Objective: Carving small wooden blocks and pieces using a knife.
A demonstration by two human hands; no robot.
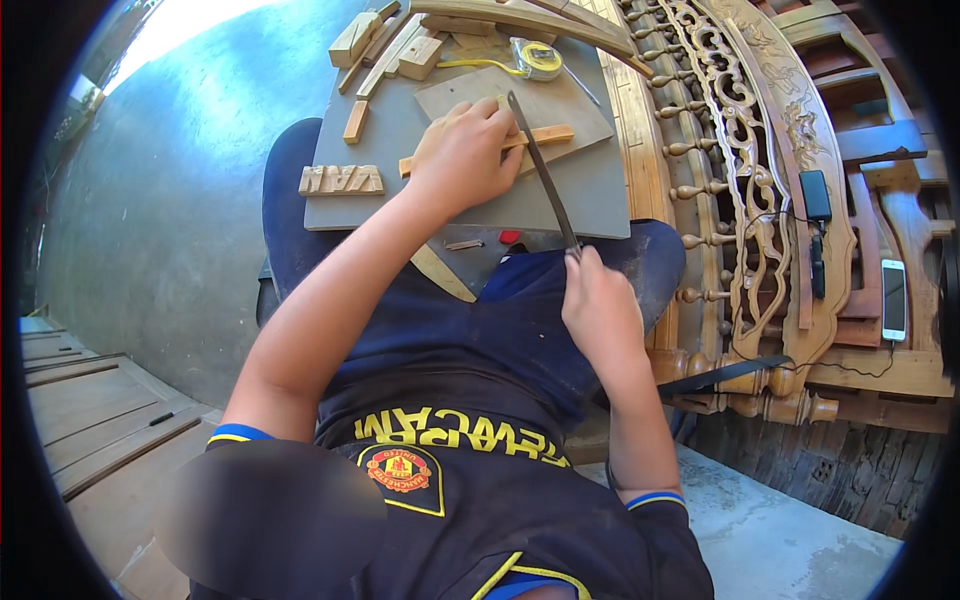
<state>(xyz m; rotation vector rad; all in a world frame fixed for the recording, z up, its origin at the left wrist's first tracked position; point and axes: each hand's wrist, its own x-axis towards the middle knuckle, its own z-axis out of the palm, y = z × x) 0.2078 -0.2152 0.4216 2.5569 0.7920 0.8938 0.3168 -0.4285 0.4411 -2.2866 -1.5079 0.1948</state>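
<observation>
My left hand [468, 150] is closed on a narrow wooden strip [553, 133], pressing it down over a thin flat board [585, 125] on the grey work surface. The strip's ends stick out on both sides of the hand. In my right hand [603, 312], nearer my body, is the lower end of a long, slim dark metal file [548, 180]. Its blade slants up and left across the strip, just right of my left fingers. The tip ends beyond the strip, over the board. Whether the blade touches the wood is hard to tell.
On the grey work surface [335, 210] lie carved wooden letters [341, 180], wood blocks [419, 58], a yellow tape measure [540, 60] and a thin pen-like rod [582, 86]. Carved furniture panels [735, 110] fill the right, with a phone [893, 300] and black adapter [815, 195] on them.
</observation>
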